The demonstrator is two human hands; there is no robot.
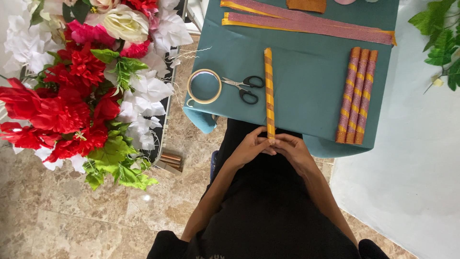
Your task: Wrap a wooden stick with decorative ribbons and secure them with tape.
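Observation:
A long stick (269,91) wrapped in spiralling gold and pink ribbon lies lengthwise on the teal table cover (306,76), its near end over the table's front edge. My left hand (249,147) and my right hand (293,148) both pinch that near end, fingertips meeting around it above my lap. Three finished wrapped sticks (356,95) lie side by side on the right of the table.
A roll of clear tape (204,87) and black-handled scissors (245,87) lie left of the stick. Strips of pink and gold ribbon (306,21) stretch across the back. A large bunch of red, white and pink artificial flowers (86,76) stands at left; green leaves (443,43) at the right edge.

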